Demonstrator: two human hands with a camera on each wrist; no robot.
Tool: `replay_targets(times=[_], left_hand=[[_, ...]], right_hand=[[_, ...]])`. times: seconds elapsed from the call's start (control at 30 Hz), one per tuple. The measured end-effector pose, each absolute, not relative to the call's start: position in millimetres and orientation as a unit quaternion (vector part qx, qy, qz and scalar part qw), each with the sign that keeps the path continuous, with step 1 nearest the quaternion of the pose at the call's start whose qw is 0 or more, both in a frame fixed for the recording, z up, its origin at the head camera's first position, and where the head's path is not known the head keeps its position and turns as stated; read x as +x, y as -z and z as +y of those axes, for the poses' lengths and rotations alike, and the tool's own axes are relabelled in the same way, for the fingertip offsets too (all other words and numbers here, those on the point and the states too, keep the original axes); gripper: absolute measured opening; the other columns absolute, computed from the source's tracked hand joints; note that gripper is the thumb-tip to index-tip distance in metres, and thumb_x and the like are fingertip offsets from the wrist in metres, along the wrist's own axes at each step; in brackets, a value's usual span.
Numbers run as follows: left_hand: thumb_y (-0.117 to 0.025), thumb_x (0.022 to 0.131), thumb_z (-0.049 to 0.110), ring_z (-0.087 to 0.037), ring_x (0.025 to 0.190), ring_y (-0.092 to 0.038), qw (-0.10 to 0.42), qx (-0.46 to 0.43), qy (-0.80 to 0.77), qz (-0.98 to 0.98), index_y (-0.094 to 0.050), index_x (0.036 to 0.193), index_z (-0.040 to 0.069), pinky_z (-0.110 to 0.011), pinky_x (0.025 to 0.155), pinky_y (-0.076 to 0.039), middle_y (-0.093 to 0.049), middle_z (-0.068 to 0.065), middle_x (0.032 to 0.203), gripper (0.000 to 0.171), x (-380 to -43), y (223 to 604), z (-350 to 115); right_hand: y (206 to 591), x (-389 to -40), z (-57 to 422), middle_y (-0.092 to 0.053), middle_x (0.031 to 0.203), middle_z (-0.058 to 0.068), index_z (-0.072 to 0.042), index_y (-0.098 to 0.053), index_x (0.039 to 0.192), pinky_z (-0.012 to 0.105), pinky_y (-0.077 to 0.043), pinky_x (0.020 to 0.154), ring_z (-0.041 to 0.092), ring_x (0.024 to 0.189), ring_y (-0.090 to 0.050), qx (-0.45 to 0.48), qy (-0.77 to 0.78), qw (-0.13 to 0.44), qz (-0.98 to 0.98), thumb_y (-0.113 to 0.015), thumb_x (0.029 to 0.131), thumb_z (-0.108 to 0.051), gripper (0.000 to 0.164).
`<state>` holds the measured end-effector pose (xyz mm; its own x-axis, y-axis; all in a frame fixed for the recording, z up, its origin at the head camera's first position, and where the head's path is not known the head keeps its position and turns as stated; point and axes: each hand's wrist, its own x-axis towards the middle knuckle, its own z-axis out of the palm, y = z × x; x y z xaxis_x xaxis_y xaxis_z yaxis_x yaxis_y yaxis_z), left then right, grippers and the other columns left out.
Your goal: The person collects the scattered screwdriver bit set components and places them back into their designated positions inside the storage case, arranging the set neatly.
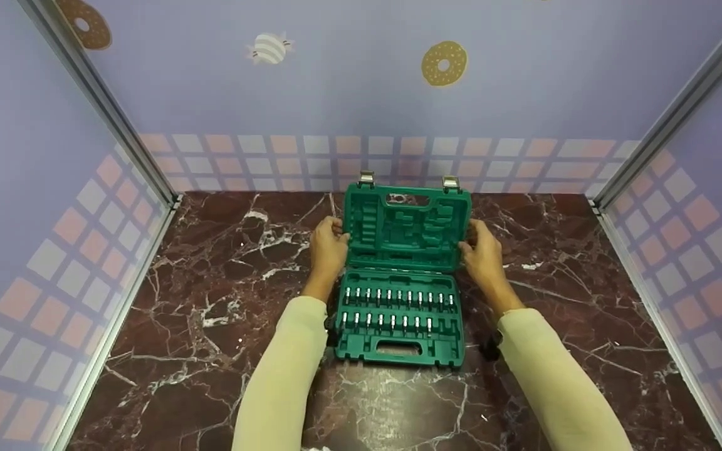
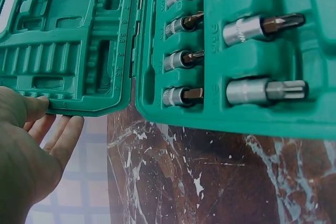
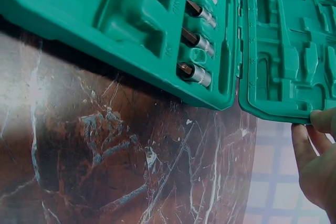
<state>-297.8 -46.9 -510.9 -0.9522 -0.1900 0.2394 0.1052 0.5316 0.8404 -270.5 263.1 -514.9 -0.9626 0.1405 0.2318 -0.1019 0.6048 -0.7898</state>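
A green plastic socket case (image 1: 398,348) lies unfolded on the tabletop, its lid (image 1: 427,227) raised and leaning back. Two rows of silver bit sockets (image 1: 399,298) sit in the base; the front row has bare recesses (image 3: 137,18) at its right end. My left hand (image 1: 328,248) grips the lid's left edge, with the thumb on the inner face and the fingers behind it. At the opposite edge, my right hand (image 1: 485,255) pinches the lid in the same way. Close up, the left wrist view shows dark tips on the bit sockets (image 2: 247,92).
Two metal latches (image 1: 367,178) stick up from the lid's top edge. Dark red marbled tabletop (image 1: 229,351) surrounds the case. Behind stands a lilac patterned wall (image 1: 348,94), and side panels in metal framing (image 1: 120,113) enclose the left and right.
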Motion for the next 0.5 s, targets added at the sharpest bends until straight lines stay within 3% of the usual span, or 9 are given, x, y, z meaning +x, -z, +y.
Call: replay_targets(times=[0.33, 0.5], left_hand=[[-0.075, 0.091, -0.003, -0.028, 0.099, -0.069, 0.157, 0.006, 0.497, -0.854, -0.066, 0.106, 0.003, -0.042, 0.086, -0.057, -0.071, -0.013, 0.104, 0.019, -293.5, 507.8, -47.3], [-0.075, 0.088, -0.009, -0.031, 0.098, -0.069, 0.189, -0.018, 0.496, -0.847, -0.064, 0.102, 0.0, -0.046, 0.086, -0.057, -0.07, -0.016, 0.103, 0.02, -291.5, 508.7, -45.7]], right_hand=[[515.6, -268.0, 264.4, -0.066, 0.123, 0.023, -0.001, -0.055, 0.134, 0.053, -0.055, 0.094, 0.04, 0.113, -0.067, 0.019, -0.459, 0.185, -0.869, -0.062, 0.093, 0.015, 0.045], [515.7, -266.4, 266.4, -0.066, 0.119, 0.024, 0.0, -0.056, 0.127, 0.054, -0.055, 0.093, 0.04, 0.11, -0.068, 0.033, -0.445, 0.216, -0.868, -0.063, 0.09, 0.016, 0.04]])
